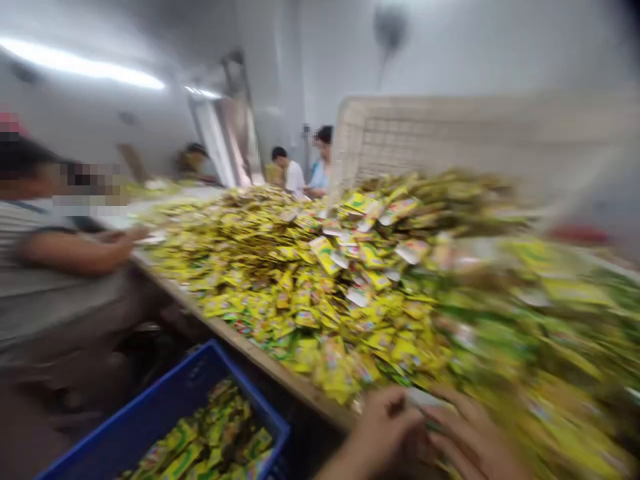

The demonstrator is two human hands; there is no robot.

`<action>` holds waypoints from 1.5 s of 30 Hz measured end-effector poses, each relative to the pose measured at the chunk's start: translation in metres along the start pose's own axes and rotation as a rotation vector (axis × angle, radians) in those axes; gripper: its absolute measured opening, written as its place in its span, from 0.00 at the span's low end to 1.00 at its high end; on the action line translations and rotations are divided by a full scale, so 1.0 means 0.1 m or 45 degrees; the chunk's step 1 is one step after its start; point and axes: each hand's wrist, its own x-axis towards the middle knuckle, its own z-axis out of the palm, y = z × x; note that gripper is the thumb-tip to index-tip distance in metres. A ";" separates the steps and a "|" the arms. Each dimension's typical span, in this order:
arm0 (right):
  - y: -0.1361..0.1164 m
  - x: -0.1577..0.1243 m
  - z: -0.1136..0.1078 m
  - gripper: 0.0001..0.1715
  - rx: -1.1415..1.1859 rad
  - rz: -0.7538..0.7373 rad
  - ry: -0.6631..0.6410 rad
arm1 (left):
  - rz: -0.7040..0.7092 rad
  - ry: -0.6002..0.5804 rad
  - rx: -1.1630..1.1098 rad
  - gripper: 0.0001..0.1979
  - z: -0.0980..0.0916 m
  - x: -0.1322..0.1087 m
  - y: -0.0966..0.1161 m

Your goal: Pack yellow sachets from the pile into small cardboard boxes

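Note:
My left hand (384,427) is at the bottom of the view, over the table's near edge, with its fingers curled in. Close beside it on the right, my right hand (473,433) reaches in with bent fingers, smeared by motion. A small pale packet (425,398) shows between the two hands, and both appear to grip it; its print is too blurred to read. Just beyond the hands spreads a big heap of yellow and green packets (305,293), some with white backs showing.
A blue crate (220,360) with similar packets stands below the table edge (240,340) at the left. A white plastic basket (415,130) lies tipped on the heap, packets at its mouth. One person (65,253) sits at the left; several others are farther back.

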 end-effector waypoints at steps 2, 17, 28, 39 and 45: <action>-0.07 -0.10 -0.02 0.12 0.361 0.406 0.112 | -0.040 -0.004 -0.013 0.20 -0.04 0.01 0.00; -0.09 0.13 0.26 0.11 0.907 0.702 0.323 | -0.003 -0.008 0.196 0.17 -0.19 0.33 -0.11; 0.04 0.08 0.30 0.11 0.772 0.708 0.445 | 0.278 -0.058 0.560 0.13 -0.12 0.43 -0.10; 0.02 0.13 0.21 0.05 0.655 0.640 0.403 | 0.428 -0.127 0.741 0.09 -0.19 0.44 -0.13; 0.03 0.07 0.22 0.07 0.348 0.268 0.393 | 0.449 -0.220 0.846 0.13 -0.40 0.54 -0.27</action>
